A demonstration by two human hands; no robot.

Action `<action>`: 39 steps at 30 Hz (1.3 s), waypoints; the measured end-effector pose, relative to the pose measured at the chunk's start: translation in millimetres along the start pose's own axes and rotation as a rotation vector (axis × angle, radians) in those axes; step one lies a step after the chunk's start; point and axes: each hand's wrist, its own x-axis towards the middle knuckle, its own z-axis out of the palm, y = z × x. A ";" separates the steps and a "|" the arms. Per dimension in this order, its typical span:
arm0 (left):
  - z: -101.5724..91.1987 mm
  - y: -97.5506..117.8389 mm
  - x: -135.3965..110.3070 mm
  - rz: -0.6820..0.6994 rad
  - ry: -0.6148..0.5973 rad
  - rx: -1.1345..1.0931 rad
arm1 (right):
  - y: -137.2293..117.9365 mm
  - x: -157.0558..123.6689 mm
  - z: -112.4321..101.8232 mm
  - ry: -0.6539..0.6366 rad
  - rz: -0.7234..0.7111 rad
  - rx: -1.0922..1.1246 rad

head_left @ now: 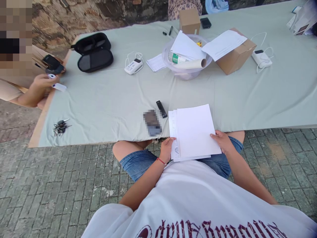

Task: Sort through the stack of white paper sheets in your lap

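Observation:
A loose stack of white paper sheets (196, 130) lies partly on the table's front edge and partly over my lap. Its top sheet looks blank; printed lines and a round stamp show on a sheet sticking out at the left. My left hand (167, 148), with a red cord on the wrist, pinches the stack's left edge. On the other side my right hand (221, 141) grips the right edge, thumb on top and fingers mostly hidden beneath. Just left of the papers lie a slim black device (161, 109) and a blurred-out phone-like object (152, 123).
A plastic basin (187, 73) holds papers, a bottle and a cardboard roll. Cardboard boxes (235, 54), white devices with cables (134, 66), an open black case (95, 61) and keys (60, 127) rest on the cloth-covered table (111, 109). Another person's hand (46, 81) is at the left end.

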 end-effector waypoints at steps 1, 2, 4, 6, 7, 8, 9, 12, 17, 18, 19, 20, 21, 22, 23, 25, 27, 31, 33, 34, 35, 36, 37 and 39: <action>0.4 0.4 -0.4 -0.031 -0.003 -0.025 | 0.3 -0.7 3.3 -0.014 0.003 0.015; 0.7 0.8 -0.6 -0.052 -0.002 -0.039 | 0.7 -1.4 6.0 -0.023 0.006 0.026; 0.9 1.5 -0.3 -0.052 0.013 -0.036 | 1.8 -2.1 9.0 -0.037 0.011 0.045; 0.7 1.5 0.8 -0.029 0.033 -0.031 | 3.4 -2.0 9.0 -0.049 0.016 0.069; 0.5 1.3 1.3 -0.025 0.042 -0.035 | 4.3 -1.8 8.2 -0.054 0.020 0.086; 0.4 1.0 1.7 -0.028 0.049 -0.044 | 5.2 -1.5 7.2 -0.057 0.027 0.104; 0.3 0.7 1.9 -0.038 0.049 -0.056 | 6.2 -1.1 6.3 -0.056 0.035 0.122; 0.9 0.9 1.0 -0.069 0.019 -0.084 | 8.7 -0.1 5.3 -0.058 0.060 0.173; 3.1 4.4 -2.5 -0.091 -0.007 -0.097 | 11.3 0.6 10.1 -0.063 0.058 0.158; 3.2 4.7 -2.6 -0.093 -0.002 -0.100 | 11.2 0.5 11.3 -0.062 0.051 0.149; 3.0 4.4 -2.5 -0.091 0.001 -0.100 | 10.9 0.3 12.3 -0.063 0.044 0.141; 2.6 3.8 -2.0 -0.085 0.000 -0.097 | 10.4 0.1 13.0 -0.066 0.038 0.136; 2.0 2.8 -1.4 -0.075 -0.004 -0.092 | 9.9 -0.1 13.6 -0.070 0.036 0.132; 1.2 1.5 -0.6 -0.062 -0.009 -0.083 | 9.4 -0.3 13.8 -0.072 0.034 0.130; 0.4 0.2 0.2 -0.049 -0.015 -0.065 | 9.1 -0.4 13.8 -0.076 0.032 0.129; -1.1 -2.3 1.7 -0.028 -0.011 -0.012 | 8.9 -0.3 13.3 -0.084 0.026 0.128; -2.1 -3.9 2.7 -0.003 0.010 0.048 | 9.6 0.3 12.4 -0.085 0.019 0.118; -2.1 -4.4 3.8 0.038 0.043 0.068 | 11.6 2.0 10.7 -0.069 0.018 0.082; -2.0 -4.2 4.5 0.045 0.048 0.049 | 12.1 2.6 9.4 -0.062 0.016 0.062; -2.0 -4.1 4.8 0.047 0.051 0.044 | 11.9 2.7 8.2 -0.054 0.016 0.047; -2.0 -4.0 5.2 0.049 0.056 0.043 | 11.4 2.8 6.6 -0.040 0.015 0.028; -2.2 -3.9 5.6 0.057 0.061 0.045 | 10.5 2.7 4.7 -0.022 0.015 0.008; -2.4 -3.7 5.9 0.073 0.067 0.049 | 9.2 2.5 2.3 -0.001 0.015 -0.008; -3.0 -3.2 6.3 0.129 0.081 0.056 | 5.5 1.8 -3.3 0.046 0.009 -0.026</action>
